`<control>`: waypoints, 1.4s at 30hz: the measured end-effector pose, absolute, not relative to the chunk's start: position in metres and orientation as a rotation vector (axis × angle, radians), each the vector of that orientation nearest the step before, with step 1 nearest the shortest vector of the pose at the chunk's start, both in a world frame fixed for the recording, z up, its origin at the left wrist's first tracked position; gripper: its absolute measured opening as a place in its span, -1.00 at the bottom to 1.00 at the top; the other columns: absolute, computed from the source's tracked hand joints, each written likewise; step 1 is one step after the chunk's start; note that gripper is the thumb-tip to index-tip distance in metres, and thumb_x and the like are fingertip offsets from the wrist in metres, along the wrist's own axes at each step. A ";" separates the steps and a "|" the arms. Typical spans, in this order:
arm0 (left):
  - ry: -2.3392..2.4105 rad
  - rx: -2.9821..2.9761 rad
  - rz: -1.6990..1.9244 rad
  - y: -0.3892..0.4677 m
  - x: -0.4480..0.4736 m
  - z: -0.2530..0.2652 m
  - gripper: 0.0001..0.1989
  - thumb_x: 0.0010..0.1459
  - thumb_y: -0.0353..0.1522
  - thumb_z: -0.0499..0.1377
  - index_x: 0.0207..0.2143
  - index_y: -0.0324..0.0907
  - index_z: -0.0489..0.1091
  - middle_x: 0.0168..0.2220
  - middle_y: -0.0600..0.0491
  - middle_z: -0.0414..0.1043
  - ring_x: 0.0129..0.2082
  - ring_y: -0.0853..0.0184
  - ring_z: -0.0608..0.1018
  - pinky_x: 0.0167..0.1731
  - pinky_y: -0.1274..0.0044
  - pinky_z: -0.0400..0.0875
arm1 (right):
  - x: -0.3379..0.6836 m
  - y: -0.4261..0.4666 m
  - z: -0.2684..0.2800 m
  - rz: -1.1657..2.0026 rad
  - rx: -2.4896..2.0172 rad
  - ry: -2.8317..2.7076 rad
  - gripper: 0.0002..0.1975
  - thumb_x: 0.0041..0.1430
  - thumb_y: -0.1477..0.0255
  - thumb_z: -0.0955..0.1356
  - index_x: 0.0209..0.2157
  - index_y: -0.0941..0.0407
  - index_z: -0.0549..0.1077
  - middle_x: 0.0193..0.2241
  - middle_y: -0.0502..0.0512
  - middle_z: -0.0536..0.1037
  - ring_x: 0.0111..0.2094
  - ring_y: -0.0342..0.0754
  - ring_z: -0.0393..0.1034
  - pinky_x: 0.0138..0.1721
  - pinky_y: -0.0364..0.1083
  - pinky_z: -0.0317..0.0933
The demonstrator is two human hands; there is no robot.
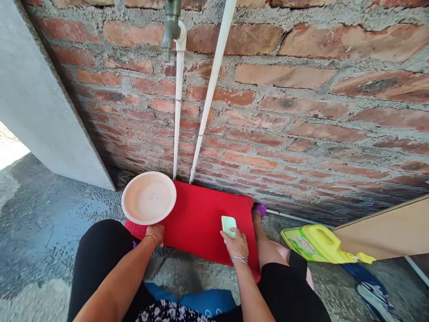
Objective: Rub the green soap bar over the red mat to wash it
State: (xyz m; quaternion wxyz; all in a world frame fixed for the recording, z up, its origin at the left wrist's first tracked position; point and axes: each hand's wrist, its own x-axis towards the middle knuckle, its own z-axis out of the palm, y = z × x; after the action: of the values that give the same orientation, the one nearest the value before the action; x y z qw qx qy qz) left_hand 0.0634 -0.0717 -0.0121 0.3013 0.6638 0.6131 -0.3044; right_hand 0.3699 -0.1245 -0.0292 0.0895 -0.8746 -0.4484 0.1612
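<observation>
The yellow jug's (318, 243) label carries print, seemingly red lettering, too blurred to read.

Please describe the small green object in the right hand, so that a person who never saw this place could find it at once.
Start at the brick wall with the tap and follow the two white pipes down to the red mat on the ground. Near the mat's right side, the right hand holds a pale green sponge. It is small and rectangular with rounded corners, unlike the round pinkish plate in the left hand.
</observation>
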 end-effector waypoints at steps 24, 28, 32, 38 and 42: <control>1.671 1.809 -0.755 -0.071 0.063 -0.023 -0.42 -0.35 -0.52 0.43 -0.14 -0.31 0.50 -0.09 -0.26 0.51 -0.05 0.05 0.53 -0.07 0.34 0.48 | 0.330 -0.116 -0.030 0.648 -2.419 -1.584 -0.69 0.03 0.23 0.36 -0.16 -0.01 0.44 -0.26 0.04 0.44 -0.24 -0.07 0.39 -0.22 -0.16 0.20; 1.659 1.791 -0.799 -0.070 0.064 -0.019 -0.44 -0.30 -0.55 0.42 -0.13 -0.34 0.49 -0.10 -0.25 0.52 -0.04 0.07 0.53 -0.05 0.36 0.48 | 0.276 -0.104 -0.026 0.648 -2.206 -1.859 -0.71 -0.03 0.31 0.41 -0.19 0.02 0.47 -0.25 0.04 0.43 -0.23 -0.06 0.38 -0.19 -0.16 0.18; 1.641 1.777 -0.807 -0.069 0.063 -0.019 -0.51 -0.26 -0.49 0.42 -0.16 -0.31 0.51 -0.13 -0.22 0.54 -0.06 0.09 0.54 -0.07 0.37 0.49 | 0.266 -0.106 -0.029 0.657 -2.174 -2.004 -0.72 -0.04 0.35 0.42 -0.21 0.01 0.48 -0.25 0.04 0.44 -0.21 -0.04 0.39 -0.17 -0.14 0.17; 1.656 1.825 -0.749 -0.070 0.059 -0.033 -0.50 -0.32 -0.45 0.44 -0.19 -0.28 0.53 -0.11 -0.25 0.52 -0.07 0.05 0.54 -0.08 0.31 0.48 | 0.348 -0.122 -0.033 0.540 -2.576 -1.681 -0.66 0.04 0.23 0.36 -0.11 0.00 0.45 -0.25 0.08 0.46 -0.25 -0.01 0.41 -0.23 -0.11 0.21; 1.659 1.829 -0.734 -0.071 0.058 -0.036 -0.50 -0.33 -0.46 0.44 -0.21 -0.29 0.53 -0.10 -0.26 0.52 -0.07 0.05 0.54 -0.09 0.29 0.48 | 0.389 -0.127 -0.031 0.550 -2.752 -1.353 -0.62 0.07 0.15 0.33 -0.12 0.05 0.46 -0.29 0.13 0.47 -0.27 0.02 0.42 -0.24 -0.09 0.24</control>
State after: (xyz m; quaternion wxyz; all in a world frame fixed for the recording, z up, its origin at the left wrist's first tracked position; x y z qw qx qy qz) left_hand 0.0583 -0.0710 -0.0358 0.2791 0.6818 0.6184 -0.2736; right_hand 0.3893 -0.1267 -0.0311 0.0131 -0.8832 -0.4343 0.1766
